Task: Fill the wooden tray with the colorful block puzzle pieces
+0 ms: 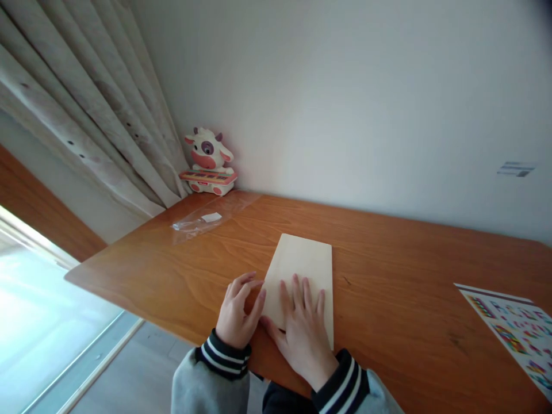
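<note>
Grey sleeves (211, 382) — pale board (302, 256) under spread right fingers (296, 293) — beside half-open left fingers (236, 286)

1. Table (401, 276): butts up to the wall (345, 103) behind it; curtain (95, 103) hangs at the back left.
2. Cow toy keyboard (207, 175): back-left corner of the table, in front of the wall, beside the curtain.
3. Plastic bag (190, 227): on the table just before the toy, slip (211, 217) on or in it (can't tell which).
4. Board (302, 256): near edge, middle, right of and nearer than the bag.
5. Right hand (304, 333): on the board. Left hand (237, 310): at its left edge (contact unclear).
6. Printed sheet (513, 333): on the table, far right, well apart from the board.
</note>
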Motion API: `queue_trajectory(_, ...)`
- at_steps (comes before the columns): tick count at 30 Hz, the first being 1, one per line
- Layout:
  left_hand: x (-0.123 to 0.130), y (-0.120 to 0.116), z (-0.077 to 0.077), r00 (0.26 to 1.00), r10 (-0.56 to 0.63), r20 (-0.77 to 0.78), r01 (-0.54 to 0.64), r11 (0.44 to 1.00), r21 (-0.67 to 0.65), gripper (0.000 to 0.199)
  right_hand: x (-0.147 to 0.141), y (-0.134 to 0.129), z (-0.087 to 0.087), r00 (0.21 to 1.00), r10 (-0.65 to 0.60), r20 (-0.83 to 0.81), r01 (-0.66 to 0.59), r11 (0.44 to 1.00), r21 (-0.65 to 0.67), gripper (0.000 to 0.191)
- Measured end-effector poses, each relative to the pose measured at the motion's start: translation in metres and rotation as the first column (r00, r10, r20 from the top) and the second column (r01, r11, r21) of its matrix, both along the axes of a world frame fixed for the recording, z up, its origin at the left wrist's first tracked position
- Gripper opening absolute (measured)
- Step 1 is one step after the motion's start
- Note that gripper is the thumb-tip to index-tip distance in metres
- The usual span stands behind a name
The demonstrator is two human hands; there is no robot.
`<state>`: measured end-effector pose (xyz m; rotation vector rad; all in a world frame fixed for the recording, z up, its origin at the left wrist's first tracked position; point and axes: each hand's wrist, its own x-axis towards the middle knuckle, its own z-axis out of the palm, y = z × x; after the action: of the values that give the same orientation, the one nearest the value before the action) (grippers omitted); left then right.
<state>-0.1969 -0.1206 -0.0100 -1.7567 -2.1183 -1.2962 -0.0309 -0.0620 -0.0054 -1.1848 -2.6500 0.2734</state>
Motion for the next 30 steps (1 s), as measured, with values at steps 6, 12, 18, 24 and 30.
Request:
queue_trajectory(6,0.002,-0.001,0.002,0.999,-0.014,0.03,0.014,1.0,-0.011,0.024,-0.006,0.001,-0.005,1.0,-0.011,0.02,0.01,0.999,0.053,0.083)
queue_trajectory(12,0.004,-0.001,0.004,0.999,-0.021,0.047,0.022,0.999,-0.033,0.025,-0.009,0.006,-0.01,1.0,-0.013,0.024,0.012,0.997,0.076,0.084)
queue_trajectory(18,0.003,-0.002,0.005,0.999,-0.007,0.038,0.009,0.999,-0.045,0.027,-0.01,-0.001,-0.01,0.999,0.029,0.029,-0.033,0.988,0.15,0.077)
queue_trajectory(24,0.003,-0.003,0.006,0.998,-0.034,0.052,0.037,0.998,-0.046,0.033,-0.011,-0.007,-0.011,1.0,0.003,0.003,-0.004,0.982,0.188,0.077)
queue_trajectory(30,0.002,-0.004,0.003,0.979,0.062,0.194,-0.061,0.998,-0.011,0.042,0.019,0.003,-0.001,0.938,-0.05,-0.343,0.112,0.98,0.164,0.071)
